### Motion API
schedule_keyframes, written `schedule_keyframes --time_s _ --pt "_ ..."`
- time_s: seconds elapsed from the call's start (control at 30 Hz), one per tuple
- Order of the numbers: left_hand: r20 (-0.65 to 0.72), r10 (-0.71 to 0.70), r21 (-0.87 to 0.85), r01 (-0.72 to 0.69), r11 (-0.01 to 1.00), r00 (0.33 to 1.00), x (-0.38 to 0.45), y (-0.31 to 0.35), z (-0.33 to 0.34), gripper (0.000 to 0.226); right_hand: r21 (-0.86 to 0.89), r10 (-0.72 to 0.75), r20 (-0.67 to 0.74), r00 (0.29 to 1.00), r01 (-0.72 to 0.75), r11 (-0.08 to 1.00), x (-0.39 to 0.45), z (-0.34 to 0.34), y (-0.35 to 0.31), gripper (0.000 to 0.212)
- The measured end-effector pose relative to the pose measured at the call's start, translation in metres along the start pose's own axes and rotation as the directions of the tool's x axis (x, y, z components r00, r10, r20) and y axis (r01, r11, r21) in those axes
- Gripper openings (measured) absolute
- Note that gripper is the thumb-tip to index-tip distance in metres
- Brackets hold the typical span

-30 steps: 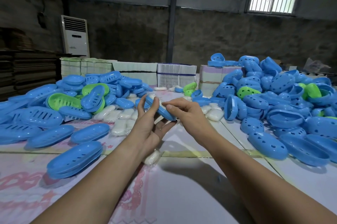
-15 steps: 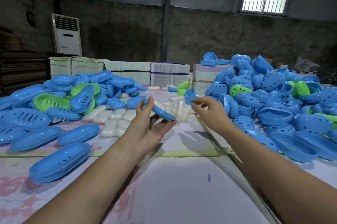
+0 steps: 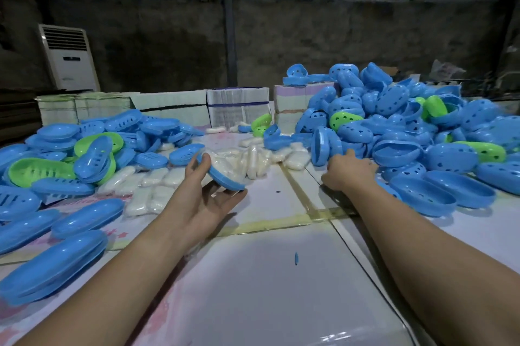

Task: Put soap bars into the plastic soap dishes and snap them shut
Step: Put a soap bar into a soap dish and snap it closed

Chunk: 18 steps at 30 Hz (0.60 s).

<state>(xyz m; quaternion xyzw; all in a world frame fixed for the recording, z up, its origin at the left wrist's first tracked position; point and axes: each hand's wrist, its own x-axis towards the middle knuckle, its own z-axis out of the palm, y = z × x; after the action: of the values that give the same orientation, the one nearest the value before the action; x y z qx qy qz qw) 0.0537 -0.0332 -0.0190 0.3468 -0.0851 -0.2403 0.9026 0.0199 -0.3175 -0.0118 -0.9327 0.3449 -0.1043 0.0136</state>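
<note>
My left hand (image 3: 206,196) holds a blue soap dish half (image 3: 223,175) tilted on its edge, gripped between thumb and fingers, with a white wrapped soap bar showing in it. My right hand (image 3: 347,172) reaches out to the right, palm down, at the foot of a big pile of blue and green perforated dish halves (image 3: 408,132); its fingers touch the pile and I cannot tell whether they grip one. Wrapped white soap bars (image 3: 253,160) lie in a heap just beyond my hands.
A second pile of blue and green slotted dish halves (image 3: 92,148) fills the left side. Closed blue dishes (image 3: 53,267) lie at the near left. Stacked flat cartons (image 3: 237,108) line the table's far edge. A small blue plastic chip (image 3: 296,258) lies on the white table (image 3: 267,289).
My right hand left the dish half and swung right to the perforated pile. My left hand kept its hold on the dish half, almost still.
</note>
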Motion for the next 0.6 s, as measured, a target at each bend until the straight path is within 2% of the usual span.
schedule_keyframes --time_s 0.17,0.27,0.33,0.43,0.5,0.57,0.6 --pt "-0.001 0.013 0.002 -0.013 1.0 1.0 -0.001 0.001 0.0 0.053 0.054 -0.094 -0.087 0.992 0.099 0.994 0.001 0.005 -0.004 0.034" --pt "-0.003 0.007 -0.004 -0.007 1.0 1.0 -0.002 0.001 0.0 0.066 0.08 -0.09 -0.059 0.994 0.095 0.992 -0.001 0.007 -0.004 0.04" --pt "0.001 0.007 -0.01 -0.007 1.0 1.0 -0.003 0.001 0.001 0.066 0.068 -0.091 -0.055 0.994 0.094 0.993 -0.003 0.006 -0.005 0.044" --pt "-0.005 0.008 -0.02 -0.008 1.0 1.0 -0.004 0.002 0.002 0.071 0.234 -0.136 -0.147 0.98 0.168 0.958 -0.011 -0.002 -0.013 0.049" --pt "0.003 0.017 -0.03 -0.017 0.999 1.0 -0.004 0.002 0.002 0.07 0.518 -0.172 -0.192 0.966 0.249 0.818 -0.022 -0.009 -0.026 0.053" --pt "0.006 0.042 -0.017 -0.042 0.999 0.999 -0.003 0.001 0.002 0.059 0.809 -0.229 -0.206 0.952 0.297 0.507 -0.04 -0.017 -0.045 0.053" --pt "0.005 0.057 -0.004 -0.057 0.998 0.998 -0.003 0.001 0.002 0.052 0.896 -0.271 -0.212 0.939 0.298 0.33 -0.051 -0.021 -0.055 0.053"
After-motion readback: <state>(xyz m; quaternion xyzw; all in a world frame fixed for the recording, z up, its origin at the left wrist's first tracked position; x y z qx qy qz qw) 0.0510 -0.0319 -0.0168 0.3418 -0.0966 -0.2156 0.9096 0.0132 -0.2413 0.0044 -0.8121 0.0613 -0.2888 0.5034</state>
